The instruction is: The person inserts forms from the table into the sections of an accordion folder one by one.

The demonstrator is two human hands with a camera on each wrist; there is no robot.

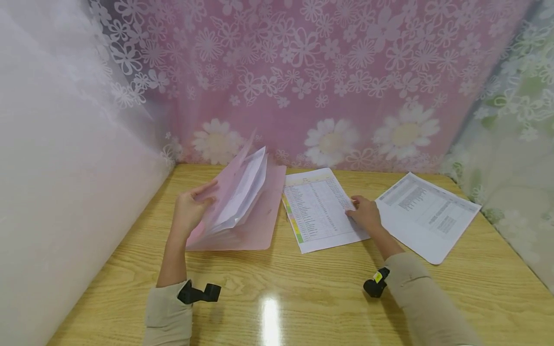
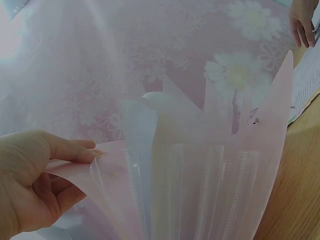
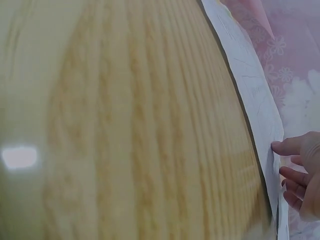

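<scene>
A pink folder (image 1: 273,206) stands part-way open on the table's left side, with its front cover raised. My left hand (image 1: 189,211) pinches that cover between thumb and fingers at its outer edge. White papers (image 1: 248,185) and clear pocket sleeves (image 2: 212,190) fan out inside. To the folder's right lies a printed table sheet (image 1: 318,211) with coloured tabs (image 1: 295,226) down its left side. My right hand (image 1: 365,215) rests at this sheet's right edge, its thumb and fingers apart. In the right wrist view the thumb (image 3: 282,146) touches the paper.
Another printed sheet (image 1: 428,216) lies at an angle to the right, partly behind my right forearm. The wooden table (image 1: 242,298) meets a pink flowered curtain (image 1: 277,96) at the back. A white wall (image 1: 65,168) borders the left side.
</scene>
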